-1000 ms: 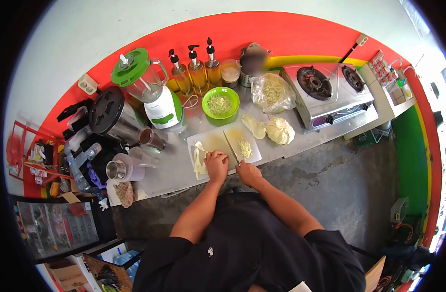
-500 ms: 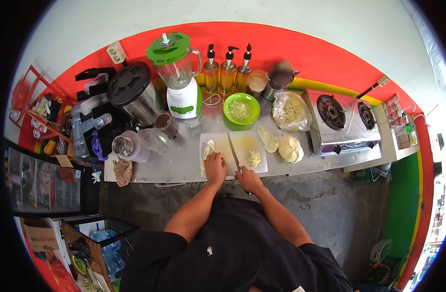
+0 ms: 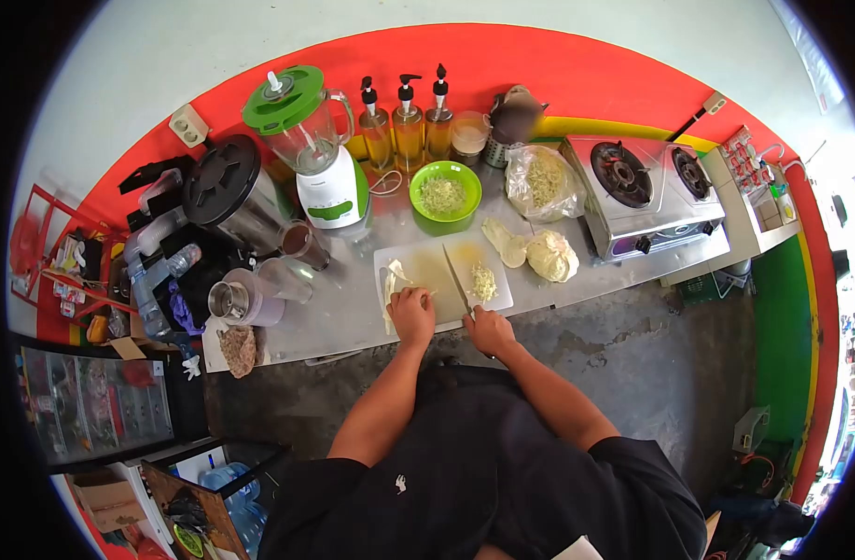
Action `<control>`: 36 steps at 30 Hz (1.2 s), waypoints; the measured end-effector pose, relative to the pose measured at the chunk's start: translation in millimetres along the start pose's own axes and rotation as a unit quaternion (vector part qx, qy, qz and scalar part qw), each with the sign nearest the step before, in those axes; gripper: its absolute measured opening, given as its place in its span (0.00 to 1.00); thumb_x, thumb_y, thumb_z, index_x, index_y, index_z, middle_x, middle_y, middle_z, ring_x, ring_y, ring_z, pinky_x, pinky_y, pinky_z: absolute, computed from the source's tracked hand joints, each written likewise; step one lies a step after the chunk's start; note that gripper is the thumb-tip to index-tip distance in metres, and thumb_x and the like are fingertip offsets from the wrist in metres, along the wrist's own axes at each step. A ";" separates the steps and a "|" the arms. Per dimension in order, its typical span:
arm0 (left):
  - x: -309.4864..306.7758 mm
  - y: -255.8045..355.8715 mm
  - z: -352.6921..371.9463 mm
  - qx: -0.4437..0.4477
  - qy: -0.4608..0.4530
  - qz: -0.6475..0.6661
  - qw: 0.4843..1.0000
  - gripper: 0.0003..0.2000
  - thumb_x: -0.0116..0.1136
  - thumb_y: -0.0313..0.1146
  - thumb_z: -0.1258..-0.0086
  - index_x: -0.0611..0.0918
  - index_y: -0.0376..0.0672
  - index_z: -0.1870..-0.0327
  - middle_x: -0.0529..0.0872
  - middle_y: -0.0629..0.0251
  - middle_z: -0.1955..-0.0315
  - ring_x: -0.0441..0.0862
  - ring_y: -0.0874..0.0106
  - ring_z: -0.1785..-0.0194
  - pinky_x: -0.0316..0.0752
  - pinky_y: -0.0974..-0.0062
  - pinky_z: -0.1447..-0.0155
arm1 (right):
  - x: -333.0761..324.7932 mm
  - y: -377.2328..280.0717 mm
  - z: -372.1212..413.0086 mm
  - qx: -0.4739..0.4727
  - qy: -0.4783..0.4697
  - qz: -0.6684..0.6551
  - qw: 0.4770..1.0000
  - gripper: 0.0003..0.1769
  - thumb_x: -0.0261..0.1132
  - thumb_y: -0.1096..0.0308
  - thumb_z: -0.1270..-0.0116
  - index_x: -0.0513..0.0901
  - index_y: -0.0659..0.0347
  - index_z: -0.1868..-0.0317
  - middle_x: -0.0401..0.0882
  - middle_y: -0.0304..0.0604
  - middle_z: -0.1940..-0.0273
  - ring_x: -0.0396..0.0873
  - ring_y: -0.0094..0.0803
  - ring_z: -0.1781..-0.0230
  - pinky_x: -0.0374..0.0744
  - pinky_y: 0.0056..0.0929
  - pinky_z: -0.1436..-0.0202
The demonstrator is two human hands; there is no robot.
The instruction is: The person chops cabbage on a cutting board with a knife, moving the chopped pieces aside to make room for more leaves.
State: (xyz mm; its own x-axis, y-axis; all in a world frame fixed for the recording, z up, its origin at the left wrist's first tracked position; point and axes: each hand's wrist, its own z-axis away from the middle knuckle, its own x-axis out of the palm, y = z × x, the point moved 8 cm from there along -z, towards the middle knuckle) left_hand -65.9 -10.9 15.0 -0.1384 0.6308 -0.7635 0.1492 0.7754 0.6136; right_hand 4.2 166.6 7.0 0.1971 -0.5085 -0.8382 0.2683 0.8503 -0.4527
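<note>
Steel table [image 3: 348, 322] carries a white board [image 3: 416, 262] at its near edge. There the right hand [image 3: 490, 332] wraps a knife [image 3: 456, 277]; the left hand [image 3: 413, 317] bends over uncut strips [image 3: 390, 282], its grip unclear. Shreds [image 3: 483, 281] lie near the board's right edge, with more in the green bowl [image 3: 444, 225] and bag [image 3: 545, 183]; the cabbage [image 3: 550, 257], beyond that edge, looks largely uncut.

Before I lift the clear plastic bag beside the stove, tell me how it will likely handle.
The bag will probably sag and shift, since its plastic is thin and crumpled. It looks fairly light for its size, holding loose, pale shreds.
</note>
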 end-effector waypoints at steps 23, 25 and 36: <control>27.5 39.2 4.4 0.159 -0.101 0.063 0.980 0.06 0.64 0.30 0.35 0.90 0.46 0.60 0.83 0.67 0.62 0.79 0.60 0.53 0.72 0.61 0.47 | 4.4 -18.3 6.2 0.025 -0.031 0.045 0.998 0.22 0.53 0.53 0.22 0.76 0.68 0.54 0.86 0.64 0.60 0.85 0.60 0.56 0.82 0.54 0.52; 28.0 40.9 5.4 0.158 -0.108 0.068 0.979 0.06 0.63 0.30 0.35 0.90 0.46 0.60 0.83 0.66 0.62 0.79 0.59 0.53 0.72 0.61 0.48 | 6.0 -18.9 1.2 0.021 -0.033 0.064 0.997 0.21 0.53 0.53 0.21 0.75 0.68 0.54 0.86 0.63 0.59 0.86 0.59 0.56 0.83 0.53 0.52; 21.6 42.6 7.5 0.170 -0.088 0.090 0.977 0.08 0.62 0.27 0.36 0.90 0.42 0.59 0.84 0.61 0.63 0.79 0.56 0.57 0.74 0.60 0.49 | 5.7 -15.9 -5.1 0.048 -0.046 0.065 0.996 0.22 0.55 0.53 0.22 0.75 0.69 0.52 0.87 0.60 0.57 0.87 0.55 0.53 0.84 0.49 0.51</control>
State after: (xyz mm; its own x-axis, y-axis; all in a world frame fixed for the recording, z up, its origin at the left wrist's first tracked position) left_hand -55.1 35.6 23.1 0.0867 0.7184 -0.6902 0.4756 0.5789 0.6623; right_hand -3.7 150.9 7.9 0.3216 -0.4083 -0.8543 0.3232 0.8954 -0.3063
